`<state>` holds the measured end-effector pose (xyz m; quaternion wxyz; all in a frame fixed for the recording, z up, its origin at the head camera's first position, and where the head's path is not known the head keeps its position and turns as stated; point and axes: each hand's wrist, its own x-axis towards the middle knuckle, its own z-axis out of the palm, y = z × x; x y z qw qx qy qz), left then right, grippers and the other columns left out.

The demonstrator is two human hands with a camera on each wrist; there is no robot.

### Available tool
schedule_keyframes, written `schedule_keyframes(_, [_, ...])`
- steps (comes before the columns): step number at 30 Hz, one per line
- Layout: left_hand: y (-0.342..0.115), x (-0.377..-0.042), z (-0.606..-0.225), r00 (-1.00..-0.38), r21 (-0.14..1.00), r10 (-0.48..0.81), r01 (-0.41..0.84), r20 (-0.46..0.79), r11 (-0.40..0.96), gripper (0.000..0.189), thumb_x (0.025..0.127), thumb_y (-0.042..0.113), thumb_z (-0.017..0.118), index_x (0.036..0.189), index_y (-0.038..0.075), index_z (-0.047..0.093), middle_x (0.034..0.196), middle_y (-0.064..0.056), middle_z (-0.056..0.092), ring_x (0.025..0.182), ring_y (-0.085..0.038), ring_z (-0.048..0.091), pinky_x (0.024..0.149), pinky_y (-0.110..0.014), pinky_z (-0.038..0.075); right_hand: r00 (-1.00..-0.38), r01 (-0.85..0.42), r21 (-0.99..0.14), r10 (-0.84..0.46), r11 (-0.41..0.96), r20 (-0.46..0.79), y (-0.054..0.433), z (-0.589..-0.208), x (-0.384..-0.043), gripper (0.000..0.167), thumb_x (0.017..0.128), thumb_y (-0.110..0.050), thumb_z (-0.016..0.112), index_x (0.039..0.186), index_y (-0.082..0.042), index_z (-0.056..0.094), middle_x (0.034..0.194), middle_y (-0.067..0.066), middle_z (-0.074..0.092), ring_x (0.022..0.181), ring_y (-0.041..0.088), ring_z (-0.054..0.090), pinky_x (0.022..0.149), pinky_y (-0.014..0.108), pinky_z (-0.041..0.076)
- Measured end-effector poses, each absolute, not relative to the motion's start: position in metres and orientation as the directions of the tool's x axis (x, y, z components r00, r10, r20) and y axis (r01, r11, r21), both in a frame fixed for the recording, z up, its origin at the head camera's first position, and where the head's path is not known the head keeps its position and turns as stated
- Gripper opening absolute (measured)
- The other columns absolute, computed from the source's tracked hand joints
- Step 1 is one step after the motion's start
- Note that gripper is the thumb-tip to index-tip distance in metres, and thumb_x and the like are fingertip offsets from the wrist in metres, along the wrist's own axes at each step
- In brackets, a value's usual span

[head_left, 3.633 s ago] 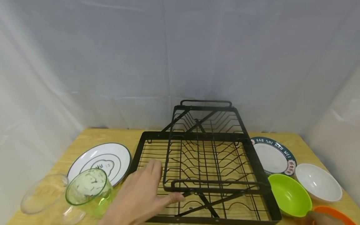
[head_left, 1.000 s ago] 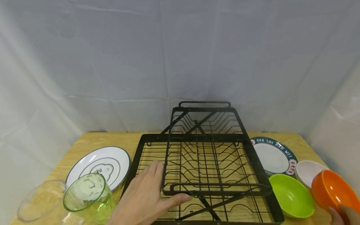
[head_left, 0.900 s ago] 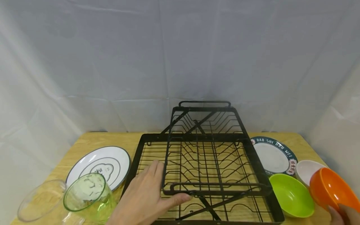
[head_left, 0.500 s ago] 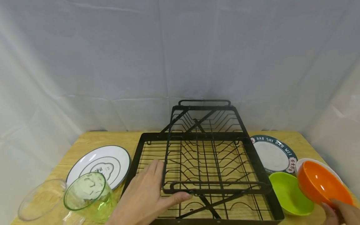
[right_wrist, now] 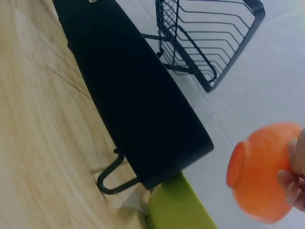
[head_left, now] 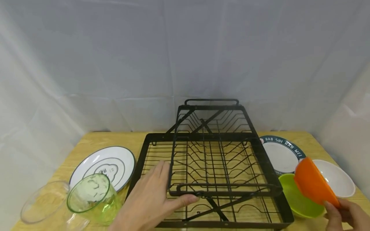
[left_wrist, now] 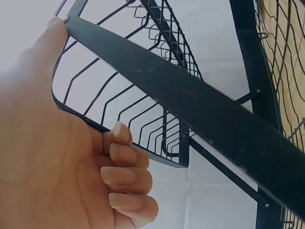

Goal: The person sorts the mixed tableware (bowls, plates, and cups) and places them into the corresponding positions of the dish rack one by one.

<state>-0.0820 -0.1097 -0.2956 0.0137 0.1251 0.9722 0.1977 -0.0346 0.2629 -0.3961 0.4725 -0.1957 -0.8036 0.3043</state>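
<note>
A black two-tier wire dish rack (head_left: pixel 225 193) stands in the middle of the table. My left hand (head_left: pixel 150 200) grips the left side of its upper tier, thumb at the near corner; the left wrist view has the fingers (left_wrist: pixel 125 177) curled at the tier's rim. At the right, my right hand (head_left: pixel 345 213) pinches an orange bowl (head_left: pixel 313 183) by its rim. The bowl is tipped steeply on its side, raised above a lime-green bowl (head_left: pixel 303 203) that it partly covers. Its foot ring and outside show in the right wrist view, with fingertips (right_wrist: pixel 286 179) on the rim side.
Right of the rack lie a plate with a dark green lettered rim (head_left: pixel 280 157) and a white bowl (head_left: pixel 339 179). To the left are a white plate (head_left: pixel 83 163), a green-tinted glass (head_left: pixel 107 208) and a clear glass (head_left: pixel 43 205). A white sheet (head_left: pixel 130 64) hangs behind the table.
The orange bowl has been lifted from the right, carried left in front of the white bowl and turned steeply on its side. My left hand keeps its hold on the rack.
</note>
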Motion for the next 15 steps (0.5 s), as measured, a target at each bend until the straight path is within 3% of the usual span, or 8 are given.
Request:
schedule_keyframes(3, [-0.109,-0.081,-0.296,-0.966,0.376,0.253,0.251,0.043,0.892,0.11,0.074,0.087,0.044,0.136,-0.005,0.044,0.138,-0.023,0.047,0.126,-0.038,0.047,0.103,-0.051,0.042,-0.492,0.025,-0.705,0.623,0.709,0.609,0.265,-0.397,-0.038,0.019,0.089,-0.002,0.066,0.102,0.012,0.064,0.083,-0.038,0.041,0.058,-0.023,0.038,0.051,-0.001,0.034])
schedule_keyframes(5, [-0.109,-0.08,-0.296,-0.964,0.365,0.256,0.262,0.063,0.893,0.108,0.074,0.086,0.044,0.134,-0.004,0.046,0.135,-0.022,0.05,0.123,-0.036,0.05,0.101,-0.049,0.044,-0.49,-0.003,-0.737,0.641,0.676,0.59,0.265,-0.397,-0.04,0.006,0.09,-0.001,0.065,0.096,0.0,0.066,0.079,-0.036,0.044,0.053,-0.02,0.04,0.049,0.0,0.035])
schedule_keyframes(9, [-0.11,-0.079,-0.297,-0.963,0.359,0.258,0.266,0.071,0.895,0.108,0.074,0.086,0.044,0.133,-0.004,0.046,0.136,-0.022,0.05,0.123,-0.036,0.05,0.101,-0.049,0.044,-0.537,-0.006,-0.854,0.719,0.52,0.441,0.262,-0.395,-0.043,0.026,0.094,-0.003,0.059,0.092,-0.028,0.056,0.071,-0.03,0.051,0.046,-0.009,0.046,0.042,0.007,0.039])
schedule_keyframes(15, [-0.11,-0.078,-0.296,-0.968,0.377,0.246,0.247,0.051,0.893,0.114,0.072,0.088,0.042,0.14,-0.004,0.041,0.143,-0.023,0.044,0.13,-0.037,0.044,0.105,-0.05,0.04,-0.65,-0.001,-0.983,0.747,0.184,0.141,0.254,-0.383,-0.045,0.015,0.095,-0.007,0.059,0.086,-0.019,0.061,0.056,-0.009,0.06,0.041,0.007,0.052,0.04,0.014,0.045])
